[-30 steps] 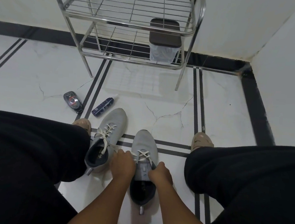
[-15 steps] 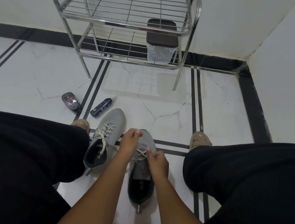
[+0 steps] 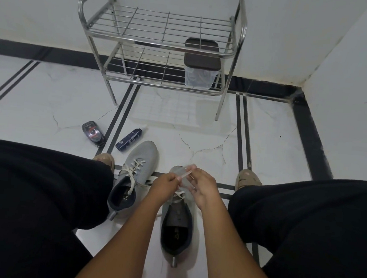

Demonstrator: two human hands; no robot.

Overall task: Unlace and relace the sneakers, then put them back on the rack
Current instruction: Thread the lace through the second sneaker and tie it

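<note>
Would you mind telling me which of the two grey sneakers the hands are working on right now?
The right-hand sneaker, between the forearms: both hands pinch its lace above it. The other sneaker lies untouched beside the left knee.

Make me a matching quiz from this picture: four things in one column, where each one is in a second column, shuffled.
Things:
1. lace
2. tub
3. bottle
4. left sneaker

Places:
A. lying on the floor near the rack
B. on the rack's lower shelf
C. pinched between both hands
D. on the floor beside the left leg

Pairs: 1-C, 2-B, 3-A, 4-D
</note>
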